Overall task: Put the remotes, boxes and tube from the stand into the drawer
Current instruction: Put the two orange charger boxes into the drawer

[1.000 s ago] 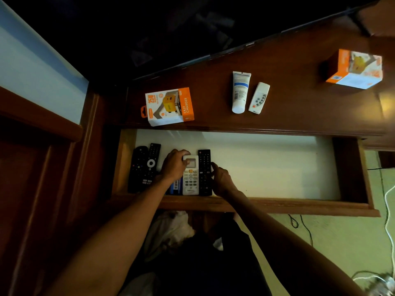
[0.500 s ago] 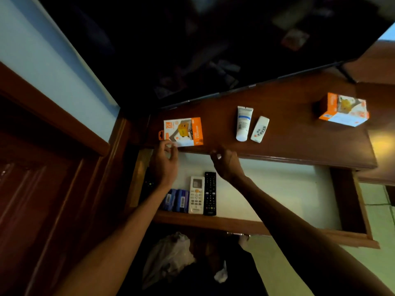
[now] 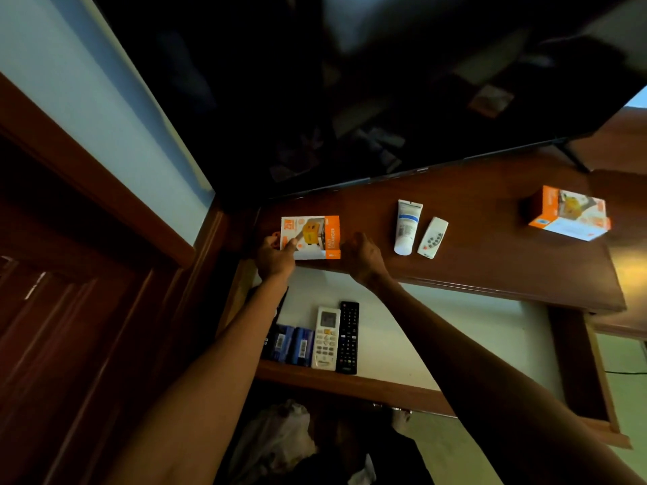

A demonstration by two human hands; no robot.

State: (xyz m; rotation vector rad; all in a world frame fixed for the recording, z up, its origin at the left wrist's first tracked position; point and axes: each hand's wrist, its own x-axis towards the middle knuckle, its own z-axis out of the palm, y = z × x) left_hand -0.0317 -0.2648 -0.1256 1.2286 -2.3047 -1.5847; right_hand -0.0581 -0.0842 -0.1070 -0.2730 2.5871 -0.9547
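Observation:
An orange-and-white charger box (image 3: 315, 236) lies at the left end of the wooden stand (image 3: 490, 267). My left hand (image 3: 275, 255) grips its left edge, thumb on top. My right hand (image 3: 364, 255) rests beside the box's right edge, fingers curled; contact is unclear. A white tube (image 3: 406, 227) and a small white remote (image 3: 433, 237) lie mid-stand. A second orange box (image 3: 569, 213) stands at the right. In the open drawer (image 3: 455, 330) lie a white remote (image 3: 326, 337), a black remote (image 3: 348, 337) and two blue boxes (image 3: 294, 344).
A large dark TV screen (image 3: 350, 99) hangs over the back of the stand. A wooden door frame (image 3: 87, 274) and wall stand at the left. The drawer's front rail (image 3: 350, 383) sticks out toward me. A cable runs on the green floor (image 3: 626, 358) at right.
Both hands left the remotes in the drawer and rose to the stand. My left hand closed on the orange charger box's left edge, and my right hand came beside its right edge.

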